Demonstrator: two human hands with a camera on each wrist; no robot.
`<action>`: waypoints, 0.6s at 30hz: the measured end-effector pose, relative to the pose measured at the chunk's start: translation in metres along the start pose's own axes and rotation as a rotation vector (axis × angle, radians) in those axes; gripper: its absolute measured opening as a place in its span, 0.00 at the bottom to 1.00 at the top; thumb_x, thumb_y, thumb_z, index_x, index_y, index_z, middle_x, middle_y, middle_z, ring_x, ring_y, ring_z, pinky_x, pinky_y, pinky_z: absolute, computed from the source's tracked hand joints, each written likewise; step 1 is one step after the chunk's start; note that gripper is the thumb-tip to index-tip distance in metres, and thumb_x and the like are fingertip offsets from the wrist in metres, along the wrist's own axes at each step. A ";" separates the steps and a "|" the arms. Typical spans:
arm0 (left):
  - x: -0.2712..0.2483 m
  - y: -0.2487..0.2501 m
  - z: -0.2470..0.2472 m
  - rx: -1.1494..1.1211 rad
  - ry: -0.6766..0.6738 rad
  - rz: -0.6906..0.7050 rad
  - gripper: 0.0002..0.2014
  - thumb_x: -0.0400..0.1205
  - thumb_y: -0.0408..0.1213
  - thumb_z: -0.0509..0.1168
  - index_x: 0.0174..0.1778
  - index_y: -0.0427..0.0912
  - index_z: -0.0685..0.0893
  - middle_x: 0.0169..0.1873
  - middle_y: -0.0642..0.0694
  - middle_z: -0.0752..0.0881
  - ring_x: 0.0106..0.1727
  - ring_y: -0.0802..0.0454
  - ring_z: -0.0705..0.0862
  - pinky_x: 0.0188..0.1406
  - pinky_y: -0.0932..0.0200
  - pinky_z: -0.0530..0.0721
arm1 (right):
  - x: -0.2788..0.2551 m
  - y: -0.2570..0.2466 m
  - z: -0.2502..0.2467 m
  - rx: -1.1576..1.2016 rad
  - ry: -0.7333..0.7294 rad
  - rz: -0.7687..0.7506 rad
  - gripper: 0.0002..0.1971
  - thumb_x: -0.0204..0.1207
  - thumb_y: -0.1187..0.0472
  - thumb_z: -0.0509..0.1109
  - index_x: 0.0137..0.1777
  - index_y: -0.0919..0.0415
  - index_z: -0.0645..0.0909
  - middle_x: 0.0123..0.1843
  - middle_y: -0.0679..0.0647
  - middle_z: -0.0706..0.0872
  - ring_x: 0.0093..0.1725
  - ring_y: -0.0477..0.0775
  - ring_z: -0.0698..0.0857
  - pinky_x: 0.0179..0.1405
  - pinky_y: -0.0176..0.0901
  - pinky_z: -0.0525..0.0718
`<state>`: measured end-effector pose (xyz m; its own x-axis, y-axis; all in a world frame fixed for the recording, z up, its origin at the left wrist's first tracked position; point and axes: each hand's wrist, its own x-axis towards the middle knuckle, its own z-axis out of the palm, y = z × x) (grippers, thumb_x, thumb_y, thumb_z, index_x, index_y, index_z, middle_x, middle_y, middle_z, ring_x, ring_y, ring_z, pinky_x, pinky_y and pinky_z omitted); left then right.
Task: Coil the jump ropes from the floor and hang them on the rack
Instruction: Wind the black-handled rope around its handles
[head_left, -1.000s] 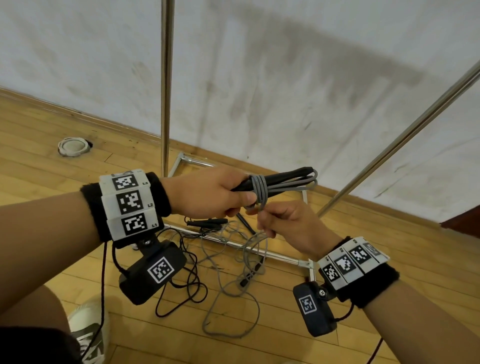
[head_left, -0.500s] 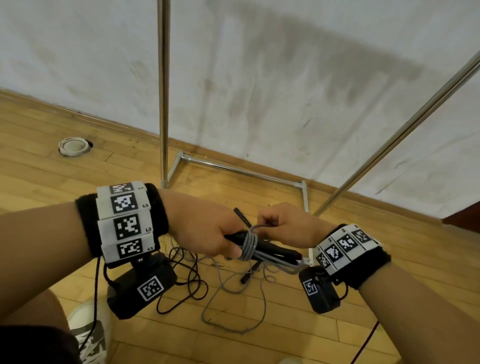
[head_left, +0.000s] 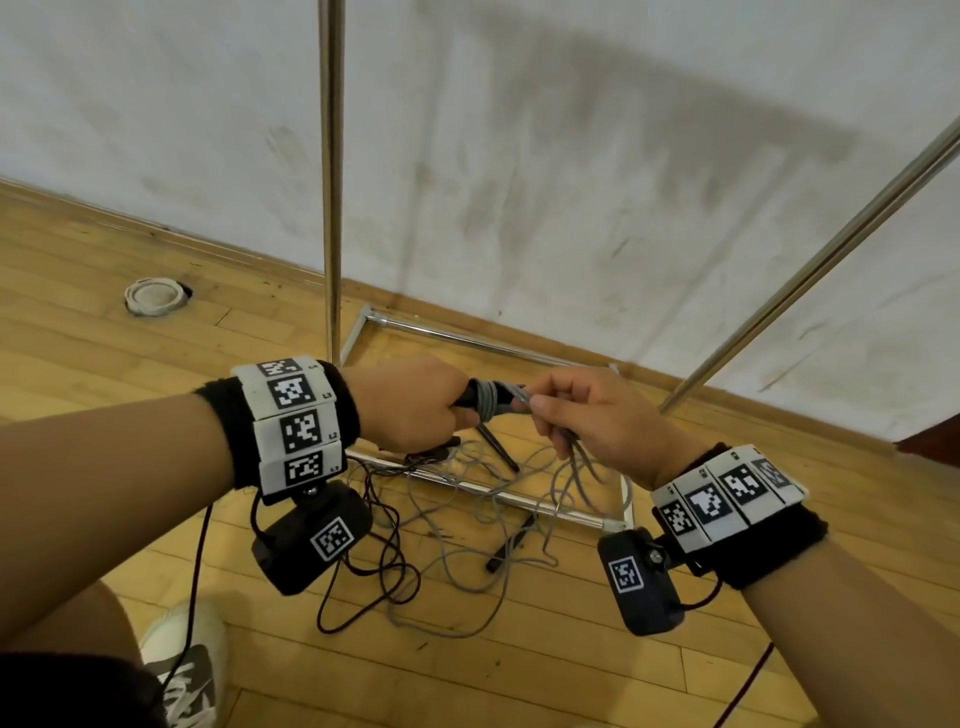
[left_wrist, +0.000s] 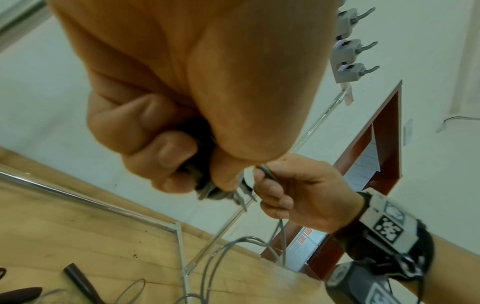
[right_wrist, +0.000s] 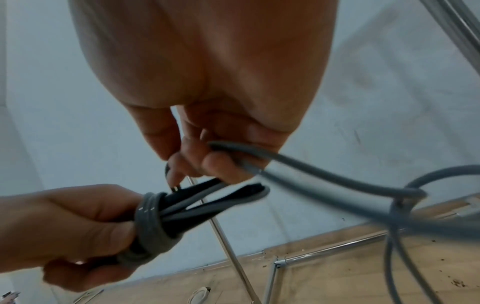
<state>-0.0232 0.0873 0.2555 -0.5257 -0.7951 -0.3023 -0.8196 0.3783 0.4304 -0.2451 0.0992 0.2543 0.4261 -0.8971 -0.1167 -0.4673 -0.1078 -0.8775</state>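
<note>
The grey rope bundle has been raised again, gripped by the left hand. Its loose end is pinched at 3 o'clock by the right hand; wrapping seems nearly done.

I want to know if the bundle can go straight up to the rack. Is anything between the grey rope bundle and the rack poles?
No object blocks the way, but the bundle is not finished: the left hand grips it while the right hand pinches loose grey rope trailing down. The rack pole stands just behind; its top bar is out of view.
</note>
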 end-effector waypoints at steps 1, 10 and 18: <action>0.002 -0.001 -0.001 -0.029 0.047 0.002 0.11 0.88 0.47 0.59 0.42 0.48 0.76 0.37 0.46 0.84 0.32 0.50 0.79 0.32 0.56 0.77 | -0.001 0.000 0.001 0.028 0.007 -0.026 0.08 0.83 0.72 0.64 0.56 0.67 0.85 0.35 0.54 0.85 0.30 0.51 0.82 0.33 0.43 0.82; 0.002 0.003 -0.007 -0.449 0.143 0.121 0.09 0.88 0.44 0.60 0.44 0.48 0.80 0.25 0.55 0.80 0.25 0.57 0.76 0.26 0.61 0.77 | -0.006 0.012 0.008 0.172 0.099 -0.074 0.08 0.83 0.68 0.66 0.52 0.64 0.88 0.34 0.56 0.88 0.30 0.51 0.84 0.33 0.40 0.84; -0.010 0.008 -0.014 -0.541 0.067 0.188 0.09 0.88 0.42 0.60 0.50 0.41 0.81 0.27 0.51 0.80 0.25 0.56 0.75 0.26 0.62 0.76 | -0.004 0.031 0.013 0.198 0.125 -0.091 0.15 0.74 0.42 0.71 0.36 0.53 0.86 0.22 0.51 0.80 0.21 0.48 0.71 0.21 0.34 0.70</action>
<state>-0.0212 0.0920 0.2739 -0.6212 -0.7725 -0.1318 -0.4711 0.2337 0.8505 -0.2506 0.1049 0.2214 0.3545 -0.9349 0.0151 -0.2650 -0.1160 -0.9573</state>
